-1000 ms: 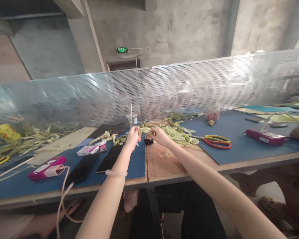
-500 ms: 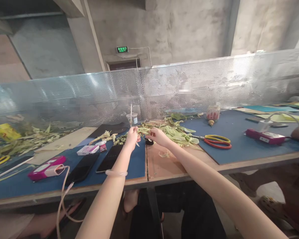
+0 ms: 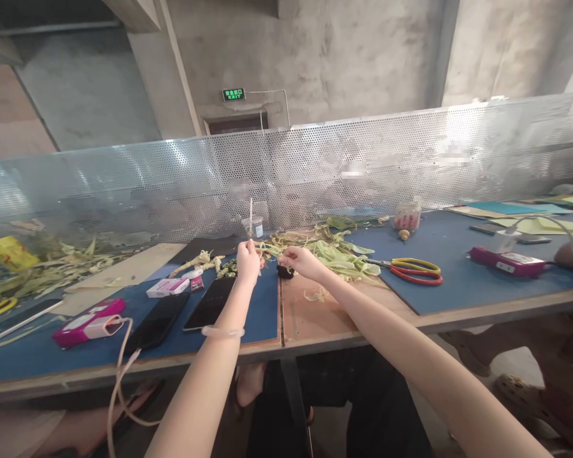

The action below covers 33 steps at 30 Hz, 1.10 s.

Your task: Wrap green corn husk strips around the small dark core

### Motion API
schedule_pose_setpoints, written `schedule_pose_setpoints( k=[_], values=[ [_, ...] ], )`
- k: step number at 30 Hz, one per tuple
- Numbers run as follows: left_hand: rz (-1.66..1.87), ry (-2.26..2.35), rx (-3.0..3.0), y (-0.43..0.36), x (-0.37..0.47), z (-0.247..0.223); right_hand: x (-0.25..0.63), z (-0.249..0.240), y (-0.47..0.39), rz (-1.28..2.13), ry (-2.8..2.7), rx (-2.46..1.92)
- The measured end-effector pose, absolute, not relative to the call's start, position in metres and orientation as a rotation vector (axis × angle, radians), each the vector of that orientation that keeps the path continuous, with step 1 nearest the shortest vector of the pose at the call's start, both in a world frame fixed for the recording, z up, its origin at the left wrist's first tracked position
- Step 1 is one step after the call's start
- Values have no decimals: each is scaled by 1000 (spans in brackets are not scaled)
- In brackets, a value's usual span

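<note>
My left hand (image 3: pixel 249 262), a pale bangle on its wrist, is closed over the middle of the table, back of the hand towards me. Opposite it, my right hand (image 3: pixel 300 262) is pinched, thumb and fingers pressed together. Whatever the two hands grip is too small or hidden. Behind the right hand lies a heap of pale green leaves and stalks (image 3: pixel 337 254). A small black object (image 3: pixel 285 272) sits just below the right fingertips. Close to the left hand lies a bunch of green knotted pieces (image 3: pixel 226 270).
Left are a black phone (image 3: pixel 211 305), a second phone (image 3: pixel 160 321), a magenta power strip (image 3: pixel 90 322) and a small white box (image 3: pixel 168 287). Right lie scissors (image 3: pixel 417 270), a jar (image 3: pixel 407 217) and another power strip (image 3: pixel 506 261). A perforated metal screen (image 3: pixel 305 172) stands behind.
My left hand has shifted slightly left and turned, its back now more towards me. The pale piece that hung below its fingers no longer shows. My right hand has hardly moved.
</note>
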State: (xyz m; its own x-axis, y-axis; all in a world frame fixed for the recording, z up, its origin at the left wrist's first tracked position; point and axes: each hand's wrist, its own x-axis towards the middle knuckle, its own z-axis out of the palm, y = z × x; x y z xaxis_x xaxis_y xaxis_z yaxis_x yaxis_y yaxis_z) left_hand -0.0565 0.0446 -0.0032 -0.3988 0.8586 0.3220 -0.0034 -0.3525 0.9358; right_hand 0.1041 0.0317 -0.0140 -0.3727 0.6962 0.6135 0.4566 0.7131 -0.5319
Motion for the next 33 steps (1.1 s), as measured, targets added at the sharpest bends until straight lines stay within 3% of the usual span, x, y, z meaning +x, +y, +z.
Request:
schedule_pose_setpoints(
  k=[17, 33],
  values=[
    [2086, 1261, 710, 51, -73, 1, 110, -10, 33, -105, -2006, -788],
    [1551, 1081, 942, 38, -66, 1, 114, -10, 36, -147, -1919, -818]
  ],
)
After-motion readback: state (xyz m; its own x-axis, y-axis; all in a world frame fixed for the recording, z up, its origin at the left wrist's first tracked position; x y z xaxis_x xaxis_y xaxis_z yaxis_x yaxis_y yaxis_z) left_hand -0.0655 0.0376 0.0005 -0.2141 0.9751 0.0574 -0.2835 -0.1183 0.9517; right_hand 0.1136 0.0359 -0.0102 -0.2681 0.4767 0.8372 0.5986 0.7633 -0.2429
